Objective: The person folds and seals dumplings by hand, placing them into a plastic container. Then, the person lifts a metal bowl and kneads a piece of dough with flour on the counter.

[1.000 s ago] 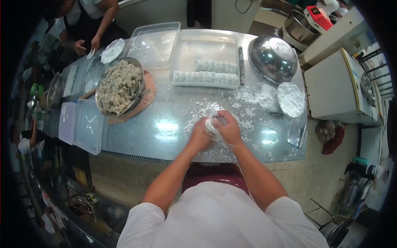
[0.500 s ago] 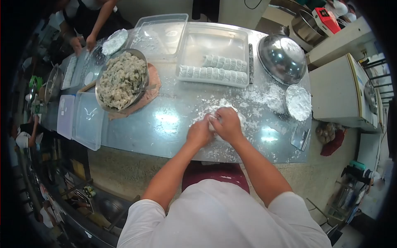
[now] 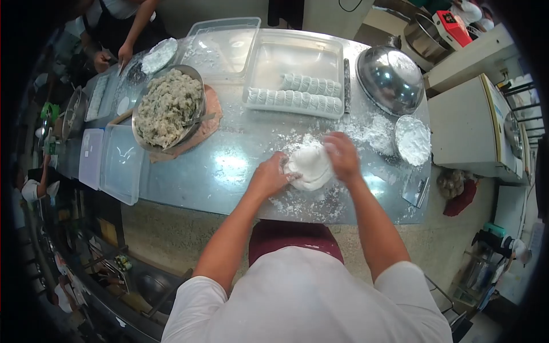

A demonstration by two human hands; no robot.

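Observation:
A round, white, floury piece of dough (image 3: 310, 166) lies on the metal table among scattered flour. My left hand (image 3: 271, 175) touches its left edge, with the thumb resting on the dough and the fingers apart. At the dough's right side is my right hand (image 3: 342, 156), blurred by motion, so its fingers cannot be read clearly. Beyond both hands, a clear plastic tray (image 3: 274, 57) holds rows of small white pleated pieces (image 3: 295, 101).
A bowl of chunky filling (image 3: 167, 108) stands left on a brown cloth (image 3: 210, 107). Flour bowls (image 3: 413, 140) (image 3: 159, 56), a shiny metal bowl (image 3: 390, 80) and plastic containers (image 3: 122, 163) sit around the table (image 3: 200, 191). A co-worker's hands (image 3: 125, 55) are at the upper left.
My hands, together before, have moved apart, the right one to the right and slightly up. The dough between them now shows as a broad round. The co-worker's hands have shifted slightly.

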